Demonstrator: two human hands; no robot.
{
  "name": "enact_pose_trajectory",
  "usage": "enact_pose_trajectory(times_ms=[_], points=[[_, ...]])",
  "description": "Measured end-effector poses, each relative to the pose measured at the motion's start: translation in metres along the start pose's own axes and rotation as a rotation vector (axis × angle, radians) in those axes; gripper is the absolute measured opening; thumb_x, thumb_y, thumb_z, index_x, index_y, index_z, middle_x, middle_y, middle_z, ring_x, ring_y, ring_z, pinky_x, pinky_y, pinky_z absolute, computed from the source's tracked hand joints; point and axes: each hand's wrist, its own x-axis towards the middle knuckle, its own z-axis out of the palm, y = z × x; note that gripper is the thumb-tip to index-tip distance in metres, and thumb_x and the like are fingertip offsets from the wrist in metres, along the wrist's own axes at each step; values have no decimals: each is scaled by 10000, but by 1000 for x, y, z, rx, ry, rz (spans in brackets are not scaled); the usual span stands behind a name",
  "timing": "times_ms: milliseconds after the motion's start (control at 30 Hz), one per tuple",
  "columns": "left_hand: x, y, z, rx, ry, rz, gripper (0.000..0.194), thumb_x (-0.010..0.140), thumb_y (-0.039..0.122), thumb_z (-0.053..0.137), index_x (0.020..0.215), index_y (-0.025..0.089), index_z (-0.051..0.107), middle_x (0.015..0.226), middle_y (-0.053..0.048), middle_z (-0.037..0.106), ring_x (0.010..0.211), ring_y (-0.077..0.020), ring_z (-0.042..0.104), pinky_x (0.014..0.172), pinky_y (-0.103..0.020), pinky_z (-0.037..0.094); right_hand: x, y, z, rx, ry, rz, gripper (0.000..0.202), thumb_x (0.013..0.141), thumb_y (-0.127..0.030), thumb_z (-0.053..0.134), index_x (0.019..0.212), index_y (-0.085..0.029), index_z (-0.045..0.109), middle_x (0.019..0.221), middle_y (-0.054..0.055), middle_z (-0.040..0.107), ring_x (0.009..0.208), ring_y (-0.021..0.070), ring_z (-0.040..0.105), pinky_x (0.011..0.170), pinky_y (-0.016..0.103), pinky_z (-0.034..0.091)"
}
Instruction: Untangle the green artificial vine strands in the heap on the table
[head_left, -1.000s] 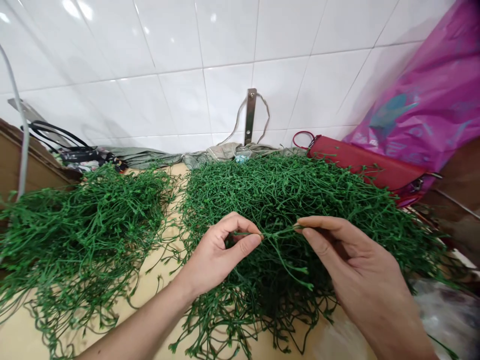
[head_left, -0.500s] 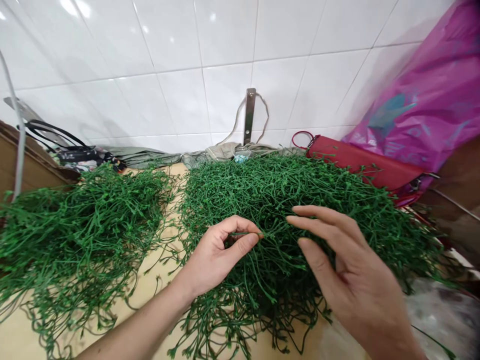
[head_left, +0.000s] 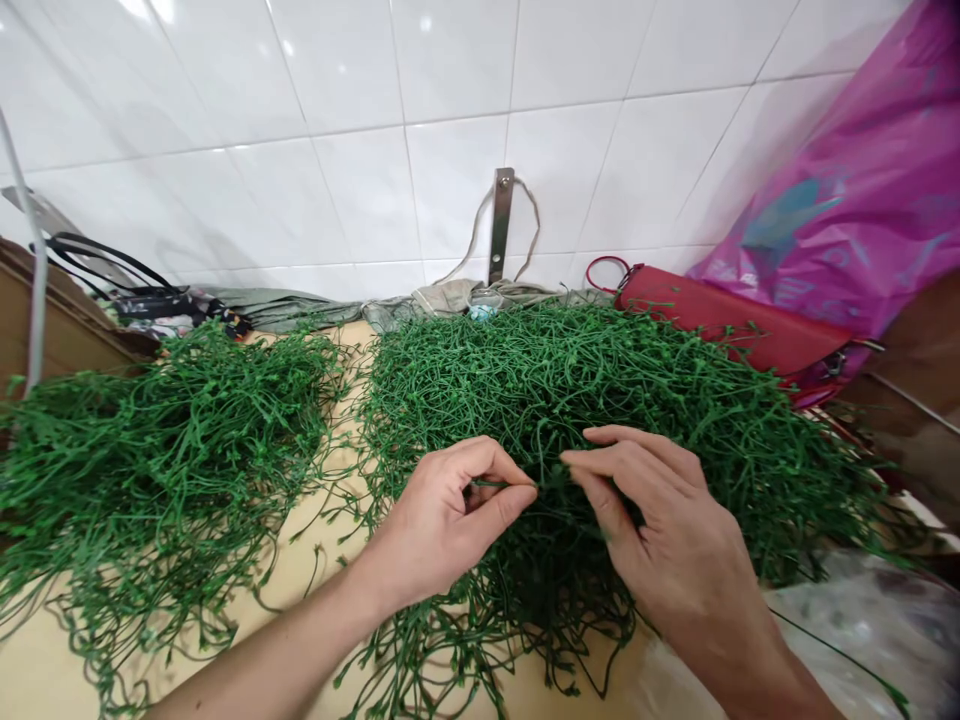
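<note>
Thumb and index finger of my left hand (head_left: 457,515) are pinched on a thin green stem, part of which shows inside the curl of the fingers. To its right, my right hand (head_left: 667,525) has its thumb and index fingertips pressed together; whatever lies between them is too small to make out. A small gap separates the two sets of fingertips. Both hands are over the front part of a large heap of green plastic stems (head_left: 480,375) with small budded tips.
Another green stem pile (head_left: 187,440) lies at the left on the pale yellow tabletop (head_left: 300,535). Behind are a red bag (head_left: 735,325), a purple plastic bag (head_left: 847,200), grey cloth (head_left: 292,308) and a metal bracket (head_left: 501,225). Clear plastic (head_left: 862,630) lies front right; a cardboard box (head_left: 52,320) stands left.
My right hand's thumb and index finger have closed together, and the hand has moved slightly left and down. My left hand has shifted slightly right and down, still pinching.
</note>
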Motion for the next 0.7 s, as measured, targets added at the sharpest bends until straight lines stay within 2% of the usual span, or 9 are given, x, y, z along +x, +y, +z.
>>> enact_pose_trajectory(times_ms=[133,200,267,400,500,567,700], points=[[-5,7,-4,-69,-26,-45,224,904,363,633,785,174,645,680,20,530,617,-113,415,553,-237,313,2,21,-13,-88,70,280,175,956,-357,547,919,-247,677,813,30,733,754,218,702,726,378,557],[-4,8,-3,-100,-11,-76,230,906,379,630,801,174,635,681,25,514,610,-110,398,551,-235,307,3,23,-16,-70,74,335,175,953,-371,552,935,-252,680,787,22,719,750,214,695,721,370,564],[-3,6,-2,-134,9,-100,234,911,388,620,814,176,623,697,24,510,616,-111,397,554,-235,311,4,18,-14,-32,79,282,172,969,-334,537,991,-254,688,861,31,732,830,214,698,793,380,569],[1,0,-1,-212,54,-106,224,905,386,629,824,178,621,720,18,506,672,-126,431,598,-237,349,4,5,-6,-61,128,120,287,994,-239,484,1221,-234,661,1187,100,698,1151,260,621,1020,473,492],[3,-4,-2,-268,60,-80,185,899,358,646,859,177,644,756,12,547,715,-128,469,654,-239,381,4,-2,-7,-73,143,73,330,988,-190,484,1280,-242,630,1228,107,673,1229,272,572,1064,500,458],[4,-5,-2,-287,42,-65,160,900,339,650,882,180,654,786,9,577,742,-129,493,683,-238,393,4,-7,-9,-34,91,7,332,980,-186,506,1288,-252,612,1242,100,669,1264,274,547,1075,506,447],[4,-3,-1,-284,-11,-31,139,913,310,636,866,180,646,807,9,594,770,-128,514,719,-240,403,1,-17,-5,54,-78,-148,361,958,-281,589,1314,-218,588,1363,107,624,1397,302,420,1126,528,397]])
